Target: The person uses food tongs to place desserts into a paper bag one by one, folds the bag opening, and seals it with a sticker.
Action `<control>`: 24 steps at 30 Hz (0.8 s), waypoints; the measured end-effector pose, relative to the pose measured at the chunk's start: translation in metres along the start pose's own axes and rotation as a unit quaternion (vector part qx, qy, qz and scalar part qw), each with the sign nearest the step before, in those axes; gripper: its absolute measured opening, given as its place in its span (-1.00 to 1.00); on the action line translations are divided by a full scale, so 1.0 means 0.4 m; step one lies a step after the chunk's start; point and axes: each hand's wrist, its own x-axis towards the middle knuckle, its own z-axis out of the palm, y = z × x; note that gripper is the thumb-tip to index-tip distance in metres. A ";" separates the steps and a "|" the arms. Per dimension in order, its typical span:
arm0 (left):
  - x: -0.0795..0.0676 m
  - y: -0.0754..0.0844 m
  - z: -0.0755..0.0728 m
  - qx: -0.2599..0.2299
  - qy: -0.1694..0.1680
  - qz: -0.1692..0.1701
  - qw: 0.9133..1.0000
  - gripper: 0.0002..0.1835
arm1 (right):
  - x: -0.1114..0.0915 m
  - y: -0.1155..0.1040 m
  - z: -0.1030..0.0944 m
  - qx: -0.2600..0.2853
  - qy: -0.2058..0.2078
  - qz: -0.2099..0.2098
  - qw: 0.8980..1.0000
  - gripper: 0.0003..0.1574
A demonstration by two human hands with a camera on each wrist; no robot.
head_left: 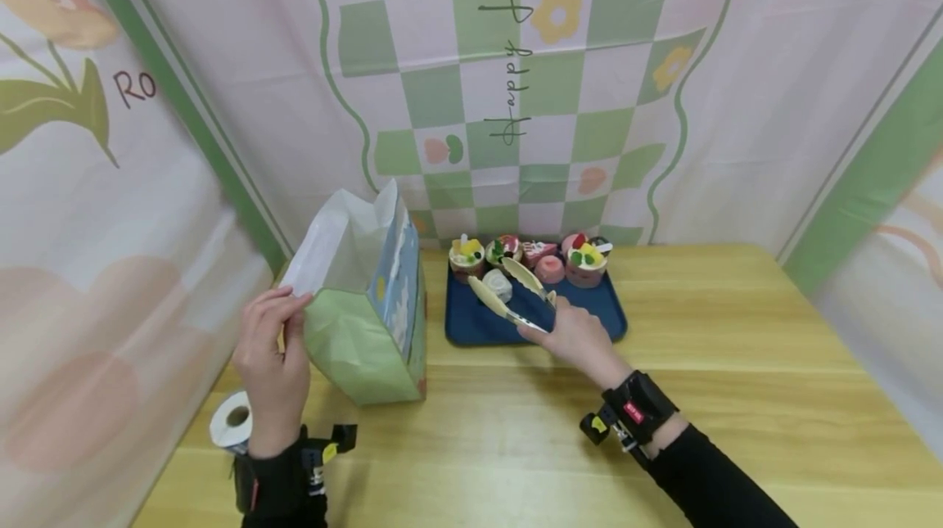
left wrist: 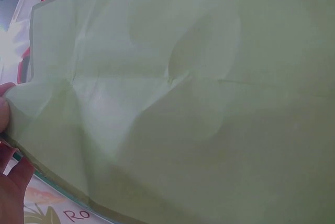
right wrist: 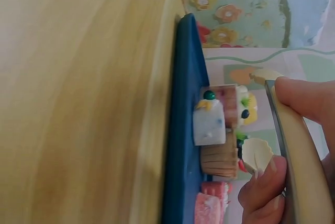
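Note:
My left hand point(head_left: 274, 360) pinches the top left edge of a green paper bag point(head_left: 361, 348), which stands upright with its mouth open. In the left wrist view the bag's green side point(left wrist: 157, 103) fills most of the picture. My right hand point(head_left: 582, 340) grips a pair of cream-tipped tongs point(head_left: 489, 299), their arms spread apart. The tips hover above a dark blue tray point(head_left: 479, 333), on either side of a small white cake point(head_left: 498, 286). In the right wrist view this white cake point(right wrist: 209, 124) sits on the tray, apart from the tongs point(right wrist: 298, 156).
Along the tray's back stand a fruit-topped cup cake point(head_left: 467, 259), another cup cake point(head_left: 587, 266), a pink round cake point(head_left: 549, 269) and a cake slice point(head_left: 538, 252). A white paper roll point(head_left: 232, 421) stands by my left wrist. Printed curtains point(head_left: 486, 102) hang behind the wooden table point(head_left: 501, 446).

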 end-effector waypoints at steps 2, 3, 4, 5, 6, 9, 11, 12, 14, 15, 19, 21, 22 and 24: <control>0.000 0.002 -0.001 0.000 -0.001 -0.002 1.000 -0.85 | 0.001 0.003 0.006 0.001 -0.001 0.003 1.000 0.46; 0.001 0.002 -0.001 0.000 -0.002 -0.003 1.000 -0.85 | 0.001 0.005 0.009 0.002 -0.001 0.006 1.000 0.46; 0.001 0.003 -0.001 0.000 -0.002 -0.003 1.000 -0.85 | 0.002 0.006 0.011 0.004 -0.003 0.008 1.000 0.48; 0.001 0.004 -0.001 -0.001 -0.002 -0.004 1.000 -0.85 | 0.002 0.008 0.013 0.006 -0.006 0.010 1.000 0.50; 0.002 0.004 -0.001 -0.001 -0.002 -0.004 1.000 -0.85 | 0.003 0.009 0.015 0.006 -0.010 0.013 1.000 0.52; 0.000 0.002 0.000 -0.004 -0.001 -0.003 1.000 -0.84 | 0.007 0.014 0.023 0.008 -0.020 0.022 1.000 0.56; -0.001 -0.003 0.000 -0.004 -0.002 -0.003 1.000 -0.84 | 0.009 0.015 0.027 0.009 -0.023 0.024 0.999 0.58; -0.003 -0.006 -0.001 -0.004 -0.003 -0.004 1.000 -0.85 | 0.010 0.015 0.031 0.008 -0.024 0.023 0.999 0.58; -0.006 -0.012 -0.001 -0.002 -0.005 -0.006 1.000 -0.85 | 0.014 0.016 0.037 0.006 -0.022 0.023 0.999 0.58; -0.007 -0.015 -0.002 0.000 -0.006 -0.007 1.000 -0.85 | 0.015 0.016 0.040 0.005 -0.021 0.023 1.000 0.58; -0.009 -0.021 -0.002 0.005 -0.008 -0.008 1.000 -0.86 | 0.021 0.013 0.052 0.001 -0.021 0.029 0.999 0.57; -0.010 -0.022 -0.001 0.005 -0.007 -0.006 1.000 -0.86 | 0.021 0.011 0.056 0.002 -0.026 0.034 0.999 0.54; -0.010 -0.022 0.000 0.004 -0.006 -0.006 1.000 -0.86 | 0.021 0.009 0.057 0.002 -0.027 0.036 0.999 0.52; -0.009 -0.021 0.001 0.003 -0.004 -0.004 1.000 -0.86 | 0.021 0.006 0.059 0.003 -0.031 0.042 0.999 0.47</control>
